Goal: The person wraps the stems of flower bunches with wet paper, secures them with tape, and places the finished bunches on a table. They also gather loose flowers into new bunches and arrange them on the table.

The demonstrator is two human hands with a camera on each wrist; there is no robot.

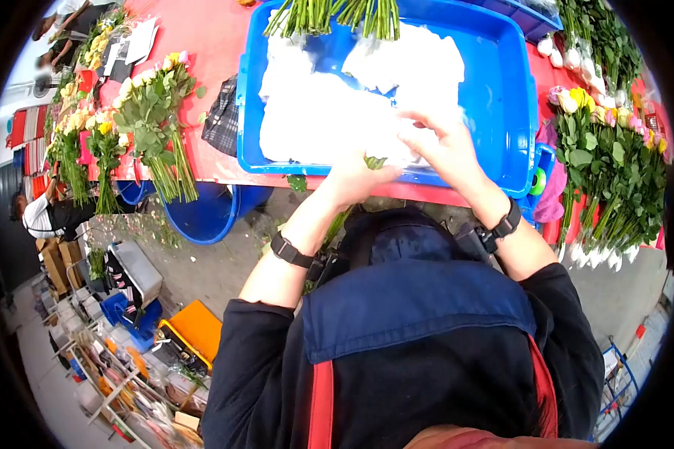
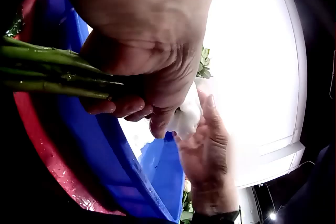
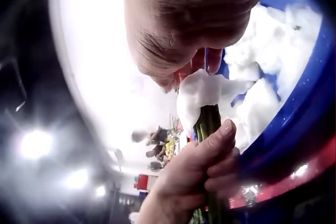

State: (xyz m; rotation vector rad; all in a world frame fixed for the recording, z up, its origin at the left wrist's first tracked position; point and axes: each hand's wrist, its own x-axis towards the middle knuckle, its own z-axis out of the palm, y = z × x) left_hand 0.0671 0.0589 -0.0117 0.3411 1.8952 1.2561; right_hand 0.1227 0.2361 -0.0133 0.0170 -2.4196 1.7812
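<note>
Your left hand is at the near edge of the blue tub, its fingers curled tightly round a bunch of green flower stems. The stems run back from the fist over the tub's rim, toward your body. Your right hand is just beside the left, a little further in over the tub. Its fingers are bent down and pinch a lump of white wadding that sits round the cut ends of the stems, right above your left fist. More of the same white stuff lies in heaps on the tub's floor, and other stem bundles lean in at its far side. The tub stands on a red tabletop. Bunched roses lie at its left, more bunches at its right, and a blue bucket stands on the floor below.
</note>
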